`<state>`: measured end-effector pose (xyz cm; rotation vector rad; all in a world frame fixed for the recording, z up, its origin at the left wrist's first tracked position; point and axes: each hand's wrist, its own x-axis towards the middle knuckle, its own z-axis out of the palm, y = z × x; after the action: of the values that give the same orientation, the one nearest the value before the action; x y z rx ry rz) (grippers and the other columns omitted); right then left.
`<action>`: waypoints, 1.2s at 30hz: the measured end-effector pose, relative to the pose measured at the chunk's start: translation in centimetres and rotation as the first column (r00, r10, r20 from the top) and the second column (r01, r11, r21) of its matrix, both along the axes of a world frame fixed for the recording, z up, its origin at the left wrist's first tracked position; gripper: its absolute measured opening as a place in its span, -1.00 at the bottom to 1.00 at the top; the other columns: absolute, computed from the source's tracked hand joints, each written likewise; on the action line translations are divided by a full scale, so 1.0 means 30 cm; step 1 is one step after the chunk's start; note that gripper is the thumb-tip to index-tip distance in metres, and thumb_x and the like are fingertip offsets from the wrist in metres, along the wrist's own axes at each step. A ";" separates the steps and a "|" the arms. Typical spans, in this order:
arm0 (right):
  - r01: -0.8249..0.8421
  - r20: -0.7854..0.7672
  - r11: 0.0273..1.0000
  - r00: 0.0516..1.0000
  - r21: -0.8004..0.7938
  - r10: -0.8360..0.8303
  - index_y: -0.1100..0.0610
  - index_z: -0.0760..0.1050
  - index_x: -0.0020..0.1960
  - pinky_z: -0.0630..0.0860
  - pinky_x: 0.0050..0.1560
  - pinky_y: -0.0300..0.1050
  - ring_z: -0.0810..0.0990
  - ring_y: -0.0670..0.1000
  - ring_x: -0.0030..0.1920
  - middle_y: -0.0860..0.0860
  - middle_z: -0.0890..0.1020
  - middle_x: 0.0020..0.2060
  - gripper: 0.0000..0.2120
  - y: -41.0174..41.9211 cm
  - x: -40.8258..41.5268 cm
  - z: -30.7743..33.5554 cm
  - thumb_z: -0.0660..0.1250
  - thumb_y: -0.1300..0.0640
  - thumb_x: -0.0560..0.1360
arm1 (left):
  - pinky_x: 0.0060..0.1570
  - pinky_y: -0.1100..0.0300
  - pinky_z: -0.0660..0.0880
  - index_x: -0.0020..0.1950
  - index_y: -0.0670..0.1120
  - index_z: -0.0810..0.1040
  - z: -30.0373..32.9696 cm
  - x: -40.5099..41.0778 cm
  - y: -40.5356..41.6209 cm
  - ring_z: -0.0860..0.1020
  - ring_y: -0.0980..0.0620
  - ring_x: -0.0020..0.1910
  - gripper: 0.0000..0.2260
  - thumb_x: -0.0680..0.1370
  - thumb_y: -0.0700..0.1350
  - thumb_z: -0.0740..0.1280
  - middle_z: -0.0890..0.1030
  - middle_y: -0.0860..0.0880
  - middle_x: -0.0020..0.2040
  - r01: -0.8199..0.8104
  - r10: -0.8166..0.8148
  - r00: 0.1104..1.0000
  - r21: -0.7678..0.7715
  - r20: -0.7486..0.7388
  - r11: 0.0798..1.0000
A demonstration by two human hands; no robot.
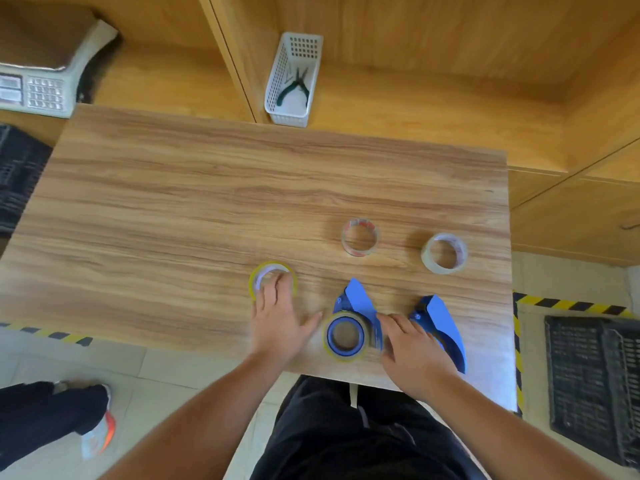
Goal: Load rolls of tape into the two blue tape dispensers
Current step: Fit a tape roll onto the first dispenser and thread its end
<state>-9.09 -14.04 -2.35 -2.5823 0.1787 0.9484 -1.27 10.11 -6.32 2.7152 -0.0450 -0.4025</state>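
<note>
Two blue tape dispensers lie near the table's front edge. The left dispenser (356, 299) has a yellowish tape roll (345, 337) seated on its blue hub. The right dispenser (445, 327) lies partly under my right hand (414, 355), whose fingers spread between the two dispensers. My left hand (277, 317) lies flat, its fingertips on a yellow-rimmed tape roll (268, 273) left of the dispensers. Two clear tape rolls sit farther back, one in the middle (360, 237) and one to the right (444, 252).
A wooden table (207, 202) holds everything. Behind it a white basket (294, 81) with pliers stands on a shelf. A scale (38, 88) sits at the back left. A black crate (595, 382) stands on the floor at right; another person's leg and shoe (93, 434) are at left.
</note>
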 end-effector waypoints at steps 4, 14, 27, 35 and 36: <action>0.033 0.018 0.999 0.999 -0.010 -0.033 -0.03 0.13 0.58 0.36 0.39 0.01 0.33 0.07 0.43 -0.08 0.33 0.48 -0.41 0.015 0.007 0.008 0.17 0.06 0.57 | 0.48 -0.14 0.26 0.65 0.01 0.03 -0.011 0.118 0.073 0.19 -0.16 0.59 0.12 0.28 0.32 0.57 0.13 -0.07 0.65 -0.107 0.115 0.980 0.054 -0.161 0.993; 0.063 0.049 0.998 0.997 0.004 -0.063 0.00 0.15 0.58 0.37 0.41 0.03 0.34 0.08 0.43 -0.06 0.36 0.47 -0.42 0.033 0.000 0.029 0.18 0.05 0.58 | 0.45 -0.12 0.36 0.65 -0.03 0.09 -0.043 0.189 0.137 0.23 -0.17 0.54 0.05 0.31 0.01 0.62 0.21 -0.06 0.59 0.027 -0.022 0.976 0.018 -0.216 0.999; 0.131 0.096 0.990 0.986 0.051 -0.135 0.00 0.19 0.56 0.41 0.35 0.05 0.36 0.06 0.39 -0.06 0.42 0.40 -0.44 -0.030 0.002 0.044 0.18 0.05 0.57 | 0.36 0.16 0.36 0.60 0.05 0.20 0.127 0.020 0.042 0.35 0.03 0.46 -0.09 0.31 0.17 0.47 0.28 0.06 0.50 0.222 -0.211 0.975 -0.262 0.070 0.939; 0.223 0.155 0.975 0.963 0.008 -0.222 0.06 0.32 0.49 0.37 0.36 0.01 0.34 0.09 0.42 -0.03 0.41 0.45 -0.47 -0.196 -0.085 0.041 0.22 0.12 0.53 | 0.37 0.19 0.39 0.60 0.02 0.24 0.163 -0.093 -0.219 0.33 0.05 0.47 -0.09 0.31 0.12 0.53 0.23 0.11 0.47 0.394 -0.386 0.919 -0.265 0.085 0.880; 0.241 0.156 0.970 0.958 0.006 -0.239 0.05 0.31 0.51 0.37 0.37 0.01 0.34 0.08 0.42 -0.05 0.41 0.46 -0.46 -0.223 -0.103 0.038 0.22 0.11 0.53 | 0.39 0.15 0.41 0.59 0.02 0.23 0.162 -0.112 -0.255 0.33 0.04 0.47 -0.09 0.30 0.14 0.52 0.24 0.10 0.47 0.412 -0.406 0.910 -0.268 0.078 0.871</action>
<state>-12.17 -20.74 -1.21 -2.5588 0.4456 0.6565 -4.63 2.47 -1.46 2.4152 -0.6453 -0.4503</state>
